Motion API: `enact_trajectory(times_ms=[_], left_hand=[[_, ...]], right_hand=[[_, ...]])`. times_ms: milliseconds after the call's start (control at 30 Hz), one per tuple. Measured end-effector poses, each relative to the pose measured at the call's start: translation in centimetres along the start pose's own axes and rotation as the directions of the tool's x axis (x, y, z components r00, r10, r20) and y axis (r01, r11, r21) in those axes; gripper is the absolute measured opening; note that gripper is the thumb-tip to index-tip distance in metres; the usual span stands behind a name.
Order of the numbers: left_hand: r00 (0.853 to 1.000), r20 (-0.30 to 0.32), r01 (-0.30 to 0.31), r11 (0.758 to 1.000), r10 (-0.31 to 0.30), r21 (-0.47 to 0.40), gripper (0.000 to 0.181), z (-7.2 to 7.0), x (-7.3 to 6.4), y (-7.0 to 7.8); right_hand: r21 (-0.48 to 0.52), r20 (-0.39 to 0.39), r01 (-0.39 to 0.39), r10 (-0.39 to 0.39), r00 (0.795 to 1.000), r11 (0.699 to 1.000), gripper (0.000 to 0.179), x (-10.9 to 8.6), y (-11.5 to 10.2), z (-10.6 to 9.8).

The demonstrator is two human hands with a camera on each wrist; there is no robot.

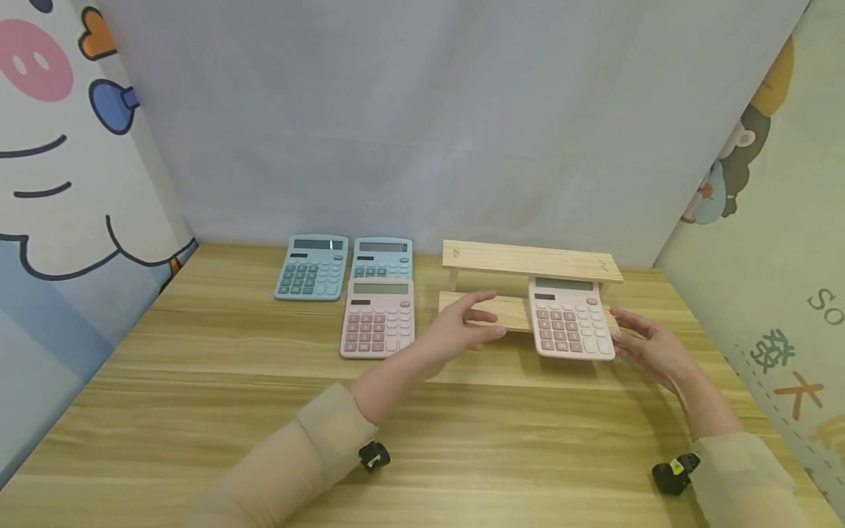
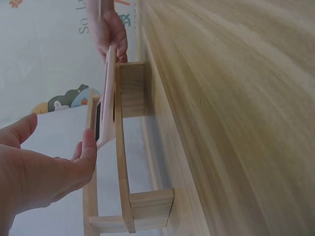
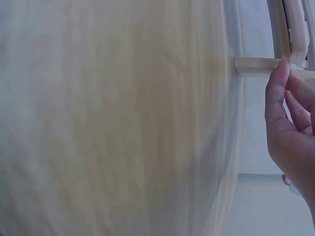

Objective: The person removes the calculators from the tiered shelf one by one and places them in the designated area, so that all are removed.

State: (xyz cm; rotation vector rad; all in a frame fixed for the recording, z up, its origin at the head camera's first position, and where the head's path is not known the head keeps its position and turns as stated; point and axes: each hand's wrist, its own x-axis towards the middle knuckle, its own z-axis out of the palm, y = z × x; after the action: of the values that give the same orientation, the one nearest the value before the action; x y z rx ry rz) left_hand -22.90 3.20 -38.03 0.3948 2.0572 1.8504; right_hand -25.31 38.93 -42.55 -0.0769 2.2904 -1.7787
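A pink calculator (image 1: 571,323) leans on the lower board of a small wooden two-tier rack (image 1: 528,257). Its display end is tucked under the upper board and its lower end juts out over the front. My left hand (image 1: 465,326) hovers left of it, fingers spread, holding nothing. In the left wrist view that left hand (image 2: 49,169) appears in front of the rack. At the calculator's lower right edge is my right hand (image 1: 653,352), fingers fairly straight. The right wrist view has my right hand's fingertips (image 3: 279,78) at the rack's end, where exact contact is partly hidden.
Left of the rack, another pink calculator (image 1: 378,323) overlaps the lower part of a blue calculator (image 1: 383,253). A second blue calculator (image 1: 312,268) lies farther left. A grey-white backdrop (image 1: 422,132) rises behind the wooden table (image 1: 422,440), with printed panels at both sides.
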Motion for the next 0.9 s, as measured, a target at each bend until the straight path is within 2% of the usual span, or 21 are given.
enact_trajectory(times_ms=[333,533,900], left_hand=[[1.000,-0.009,0.019,0.999,-0.019,-0.048,0.065,2.3,1.4,-0.8],[0.999,-0.033,0.039,0.999,-0.040,-0.019,0.065,3.8,2.7,-1.5],[0.995,-0.069,0.069,0.996,-0.074,-0.064,0.068,5.6,4.1,-2.7]], right_hand=[[0.021,-0.004,-0.007,0.007,1.000,1.000,0.072,-0.4,-0.5,0.1],[0.009,-0.007,-0.002,0.002,1.000,1.000,0.070,-0.4,-0.4,0.0],[0.020,-0.007,-0.006,0.006,1.000,1.000,0.071,-0.3,-0.3,-0.1]])
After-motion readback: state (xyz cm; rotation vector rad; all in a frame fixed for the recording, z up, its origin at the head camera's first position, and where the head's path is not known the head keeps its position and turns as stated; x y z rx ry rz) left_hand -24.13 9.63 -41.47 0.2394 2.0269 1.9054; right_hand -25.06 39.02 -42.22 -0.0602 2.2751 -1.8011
